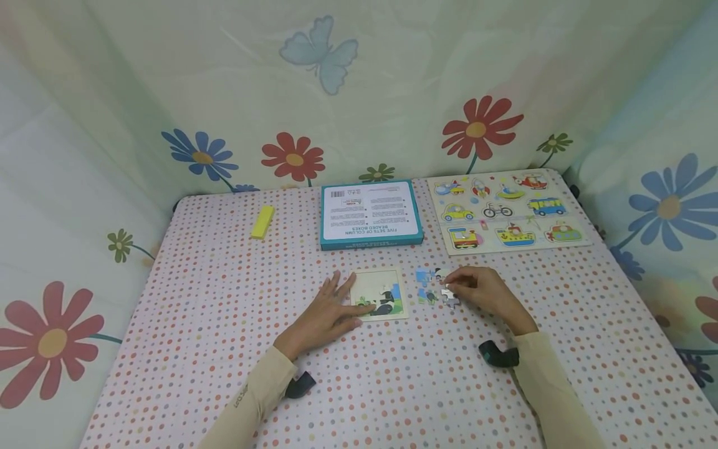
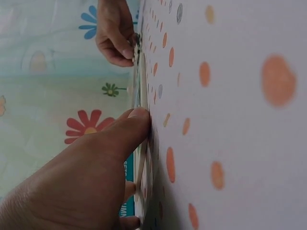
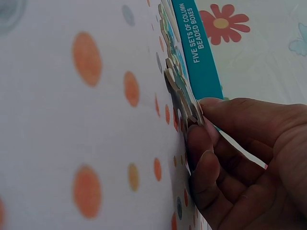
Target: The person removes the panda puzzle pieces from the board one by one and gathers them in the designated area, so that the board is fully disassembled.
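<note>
A small square wooden puzzle tray [image 1: 377, 279] lies in front of me, with several pieces fitted along its lower and right parts. My left hand [image 1: 325, 315] rests on the tray's left side, fingers spread, the index finger over the fitted pieces and the thumb at the near edge. Just right of the tray is a group of loose jigsaw pieces [image 1: 424, 295] in blue, green, black and white. My right hand [image 1: 487, 293] pinches a jigsaw piece [image 3: 194, 111] between thumb and fingers at the right side of that group, low over the cloth.
Behind the tray lies a teal and white box [image 1: 371, 215]. A wooden vehicle puzzle board [image 1: 524, 224] is at the back right, and a yellow block [image 1: 262, 222] at the back left. Flowered curtains [image 1: 224, 81] enclose the dotted tablecloth [image 1: 404, 386].
</note>
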Demonstrator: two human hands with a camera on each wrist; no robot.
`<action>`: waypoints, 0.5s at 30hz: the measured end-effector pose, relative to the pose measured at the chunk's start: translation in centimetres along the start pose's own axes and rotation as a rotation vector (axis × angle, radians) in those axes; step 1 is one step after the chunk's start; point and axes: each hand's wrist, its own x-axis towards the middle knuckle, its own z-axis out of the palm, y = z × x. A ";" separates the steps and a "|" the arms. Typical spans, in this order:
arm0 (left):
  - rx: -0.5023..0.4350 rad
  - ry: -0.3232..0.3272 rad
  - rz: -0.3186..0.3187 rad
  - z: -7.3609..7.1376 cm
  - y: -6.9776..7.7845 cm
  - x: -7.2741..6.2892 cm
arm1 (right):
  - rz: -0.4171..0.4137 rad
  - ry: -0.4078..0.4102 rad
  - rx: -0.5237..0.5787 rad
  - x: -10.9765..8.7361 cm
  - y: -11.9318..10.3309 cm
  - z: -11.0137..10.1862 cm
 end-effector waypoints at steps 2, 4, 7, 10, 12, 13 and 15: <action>-0.001 -0.005 -0.006 0.0 0.0 0.0 | 0.002 -0.002 -0.003 0.0 0.0 0.0; 0.001 -0.007 -0.010 0.0 0.0 0.0 | -0.002 -0.003 -0.005 0.0 0.0 0.0; 0.003 -0.003 -0.009 0.1 -0.1 0.0 | -0.009 -0.008 -0.007 0.0 0.0 -0.1; 0.002 0.001 -0.005 0.1 -0.1 0.1 | -0.003 -0.010 -0.003 0.0 0.1 -0.1; -0.003 0.005 0.000 0.1 -0.1 0.1 | -0.001 -0.013 0.009 0.0 0.1 -0.1; -0.004 0.006 0.000 0.1 -0.1 0.1 | 0.000 -0.012 0.013 0.0 0.1 -0.1; -0.007 0.008 0.002 0.1 -0.1 0.1 | -0.001 -0.008 0.025 0.0 0.0 -0.1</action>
